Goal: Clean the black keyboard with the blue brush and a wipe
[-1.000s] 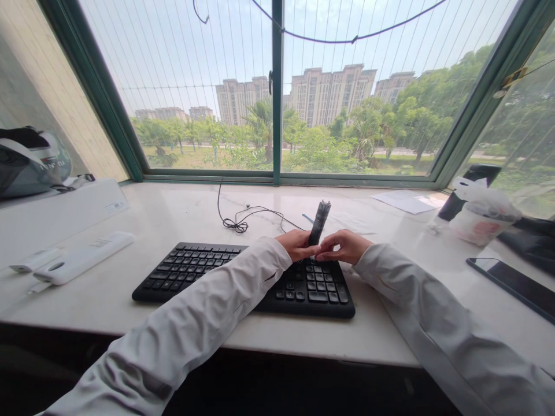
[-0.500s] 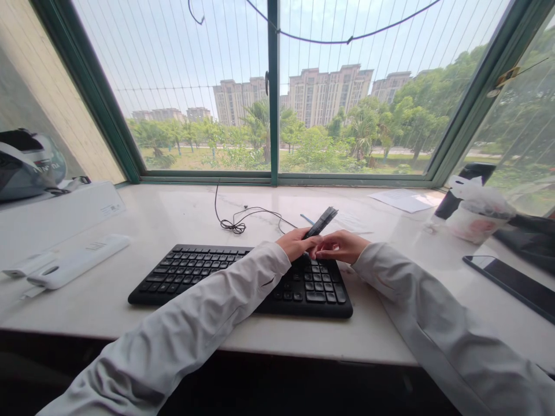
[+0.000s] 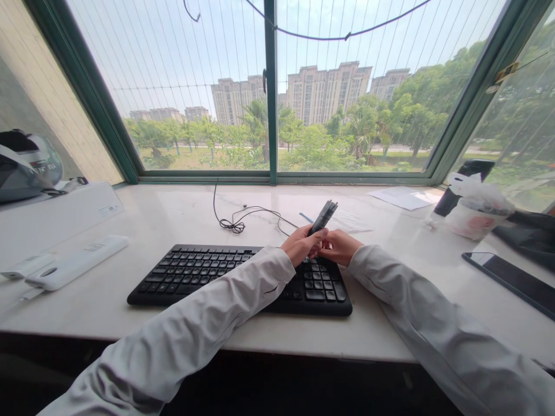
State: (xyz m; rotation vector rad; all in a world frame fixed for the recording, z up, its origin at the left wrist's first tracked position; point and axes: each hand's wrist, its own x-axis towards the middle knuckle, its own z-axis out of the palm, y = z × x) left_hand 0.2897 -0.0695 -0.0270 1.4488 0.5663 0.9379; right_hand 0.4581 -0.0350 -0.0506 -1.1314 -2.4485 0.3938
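My left hand (image 3: 302,241) is closed around a dark, slim object (image 3: 323,217), maybe a bundle of thin black sticks; its upper end points up and away to the right. Close beside it, my right hand (image 3: 339,245) has its fingers bent together at the lower end of that object. What those fingers pinch is hidden. Both hands are over the right part of a black keyboard (image 3: 195,266), which lies flat on the white tabletop (image 3: 173,211). My left forearm covers part of the keys.
A coiled black cable (image 3: 234,225) and a blue stick (image 3: 306,218) lie behind the keyboard. At right are a phone (image 3: 511,283), a bagged cup (image 3: 474,219) and paper (image 3: 403,198). At left stand a white power strip (image 3: 80,263), a white box (image 3: 60,211) and a helmet (image 3: 28,164).
Both hands have shifted slightly, with the dark object standing a little more upright in my left hand. My right hand has moved slightly left, closer to my left. The keyboard stays put.
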